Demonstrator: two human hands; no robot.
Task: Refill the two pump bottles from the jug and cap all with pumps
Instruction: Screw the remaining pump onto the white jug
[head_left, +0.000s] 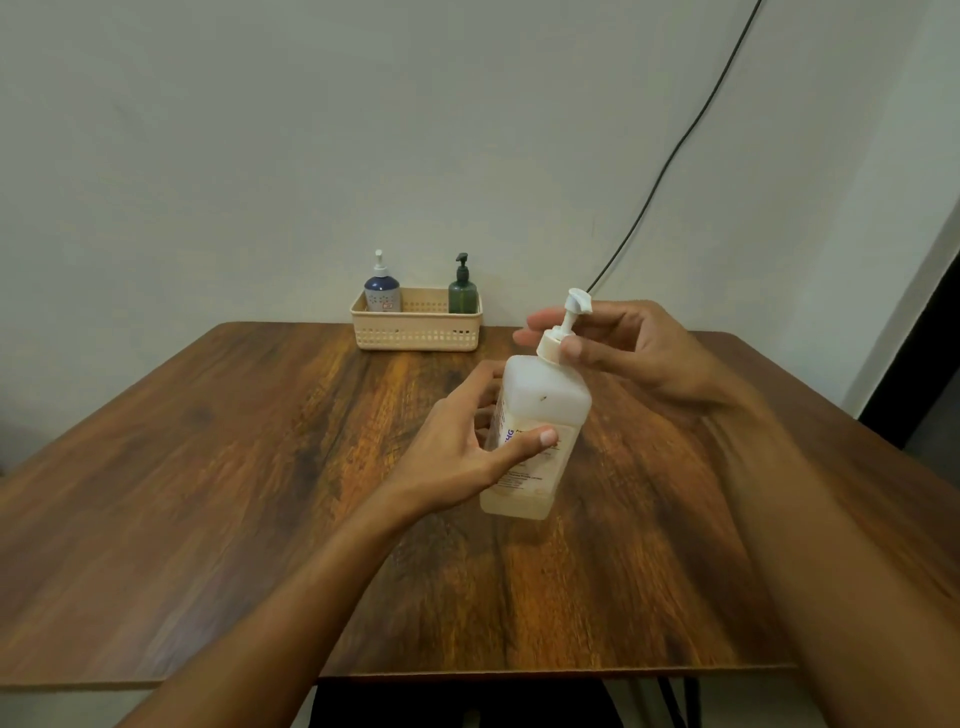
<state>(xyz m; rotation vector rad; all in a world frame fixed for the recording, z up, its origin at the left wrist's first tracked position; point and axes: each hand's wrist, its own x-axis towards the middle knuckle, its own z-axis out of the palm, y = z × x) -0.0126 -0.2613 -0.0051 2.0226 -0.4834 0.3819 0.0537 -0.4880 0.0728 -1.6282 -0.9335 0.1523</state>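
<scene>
A translucent white jug (540, 415) with a printed label stands tilted near the middle of the wooden table (208, 467). My left hand (467, 447) grips its body from the left, thumb across the label. My right hand (623, 348) pinches the collar of the white pump (563, 327) that sits in the jug's neck. At the back, a beige basket (415, 332) holds a blue pump bottle (382, 291) with a white pump and a dark green pump bottle (462, 291) with a dark pump, both upright.
The basket stands against the pale wall at the table's far edge. A black cable (675, 150) runs down the wall behind the table on the right. The table's front edge is close to me.
</scene>
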